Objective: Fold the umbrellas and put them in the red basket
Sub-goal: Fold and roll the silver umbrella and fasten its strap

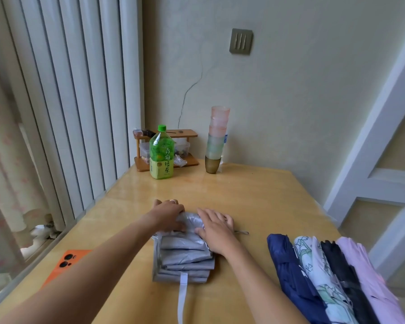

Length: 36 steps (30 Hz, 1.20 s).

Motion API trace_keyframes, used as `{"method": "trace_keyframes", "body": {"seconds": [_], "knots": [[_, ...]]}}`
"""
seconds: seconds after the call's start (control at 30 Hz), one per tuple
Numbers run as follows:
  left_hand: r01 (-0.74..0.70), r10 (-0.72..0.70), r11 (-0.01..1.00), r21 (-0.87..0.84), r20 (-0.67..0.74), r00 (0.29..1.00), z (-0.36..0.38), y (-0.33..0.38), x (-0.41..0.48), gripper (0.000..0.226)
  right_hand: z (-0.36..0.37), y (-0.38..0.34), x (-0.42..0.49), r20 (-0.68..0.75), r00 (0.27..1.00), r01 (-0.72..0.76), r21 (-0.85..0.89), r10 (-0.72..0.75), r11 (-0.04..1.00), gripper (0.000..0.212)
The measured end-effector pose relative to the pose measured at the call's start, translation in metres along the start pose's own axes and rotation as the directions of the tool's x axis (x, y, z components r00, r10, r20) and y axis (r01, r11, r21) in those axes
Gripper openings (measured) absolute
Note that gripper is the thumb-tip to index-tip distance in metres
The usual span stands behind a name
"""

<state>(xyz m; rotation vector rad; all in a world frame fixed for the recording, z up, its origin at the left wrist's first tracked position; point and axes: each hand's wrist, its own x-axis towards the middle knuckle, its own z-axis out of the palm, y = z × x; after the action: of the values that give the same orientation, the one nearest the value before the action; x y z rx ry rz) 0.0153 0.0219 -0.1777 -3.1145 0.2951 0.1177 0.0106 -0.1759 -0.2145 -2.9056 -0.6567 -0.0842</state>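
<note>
My left hand grips the silver umbrella at mid-frame on the desk, and my right hand presses flat on it. The pleats are gathered but the strap hangs loose. Four other umbrellas lie lower right, and I can't see the basket.

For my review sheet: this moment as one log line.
folding | left hand grips silver umbrella | right hand presses it | red basket unseen

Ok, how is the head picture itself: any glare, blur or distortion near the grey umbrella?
Head view: soft, even light with no hard shadows; mild glare on the table near the green bottle; wide-angle distortion bends the white slats and door frame at the edges; the grey umbrella, left hand and right hand look sharp enough.
</note>
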Motion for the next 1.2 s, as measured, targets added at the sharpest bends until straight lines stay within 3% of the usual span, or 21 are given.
{"method": "trace_keyframes", "body": {"seconds": [0.23,0.4,0.53,0.63,0.8,1.0,1.2], "knots": [[-0.098,0.089,0.994,0.04,0.177,0.98,-0.014,-0.002,0.006,0.067,0.005,-0.002,-0.007,-0.087,0.995,-0.034,0.059,0.039,0.998,0.065],[-0.129,0.113,0.989,0.075,0.191,0.975,-0.022,0.004,-0.005,0.063,0.013,-0.001,-0.018,-0.215,0.976,-0.008,0.035,0.015,0.999,0.049],[-0.099,0.096,0.995,0.002,0.198,0.975,-0.029,0.007,-0.025,0.077,0.013,-0.002,-0.023,-0.284,0.957,0.039,-0.067,-0.056,0.997,0.041],[-0.1,0.1,0.995,-0.006,0.183,0.978,-0.042,0.005,-0.038,0.082,-0.016,-0.009,-0.033,-0.208,0.973,0.087,-0.074,-0.1,0.994,0.043],[-0.092,0.108,0.991,-0.093,0.19,0.976,-0.065,0.0,-0.052,0.061,-0.072,-0.024,-0.049,-0.07,0.984,0.152,-0.147,-0.164,0.977,0.066],[-0.144,0.159,0.986,-0.083,0.231,0.96,-0.099,0.011,-0.075,0.049,-0.108,-0.041,-0.059,-0.125,0.985,0.093,-0.188,-0.118,0.978,0.037],[-0.145,0.141,0.976,0.161,0.036,0.989,-0.112,0.015,-0.089,0.06,-0.135,-0.051,-0.066,-0.073,0.997,-0.013,-0.149,0.002,0.989,0.023]]}}
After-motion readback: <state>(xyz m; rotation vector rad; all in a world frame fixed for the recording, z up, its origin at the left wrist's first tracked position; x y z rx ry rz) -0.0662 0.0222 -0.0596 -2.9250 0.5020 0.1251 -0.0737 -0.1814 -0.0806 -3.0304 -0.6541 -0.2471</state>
